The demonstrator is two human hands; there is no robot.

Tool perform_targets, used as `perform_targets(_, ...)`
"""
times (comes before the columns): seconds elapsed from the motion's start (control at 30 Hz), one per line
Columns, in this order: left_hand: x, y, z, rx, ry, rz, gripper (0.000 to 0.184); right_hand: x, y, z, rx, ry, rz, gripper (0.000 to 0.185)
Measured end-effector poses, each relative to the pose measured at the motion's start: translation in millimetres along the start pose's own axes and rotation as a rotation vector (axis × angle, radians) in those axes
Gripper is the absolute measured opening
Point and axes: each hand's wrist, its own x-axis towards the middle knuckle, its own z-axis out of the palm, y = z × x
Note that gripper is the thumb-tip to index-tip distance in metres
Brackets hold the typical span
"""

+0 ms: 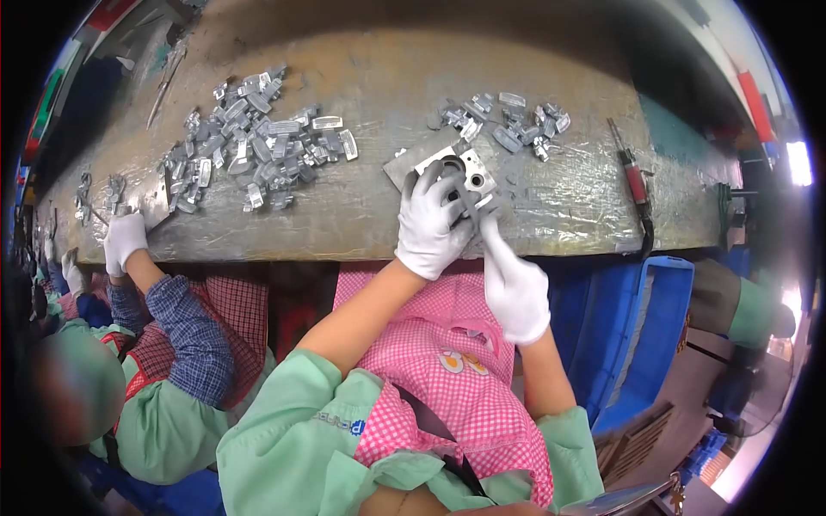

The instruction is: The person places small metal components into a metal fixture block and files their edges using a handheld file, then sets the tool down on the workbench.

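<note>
My left hand (432,225), in a white glove, has its fingers wrapped round a dark grey ring-shaped part (453,163) over a metal block (476,176). Close to its right is my right hand (514,288), also gloved in white, its fingers together by a thin grey piece at the block's front edge; what those fingers hold is too small to make out. Under the block lies a flat metal plate (398,168). Just behind it is a small pile of grey metal parts (508,136).
A large heap of metal parts (249,138) covers the table's left part. A red-handled tool (635,182) lies at the right. Blue crates (658,335) stand below the table's right edge. At the left sits a co-worker (185,344), with gloved hands at the table edge.
</note>
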Motion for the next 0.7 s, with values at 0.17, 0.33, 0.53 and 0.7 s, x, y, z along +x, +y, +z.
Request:
perform_targets(0.17,6,2,-3,0.000,-0.037,-0.035,0.036,-13,-6,-4,-0.024,-0.015,0.017,0.049)
perform_targets(0.33,6,4,-2,0.000,-0.018,-0.053,0.031,-7,-4,0,-0.008,0.051,0.027,0.046)
perform_targets(0.53,5,3,-1,-0.036,-0.005,-0.062,0.031,-28,-12,-6,0.045,-0.022,0.088,0.044)
perform_targets(0.7,4,1,1,-0.014,0.009,-0.031,0.033,13,3,7,0.168,0.102,0.036,0.041)
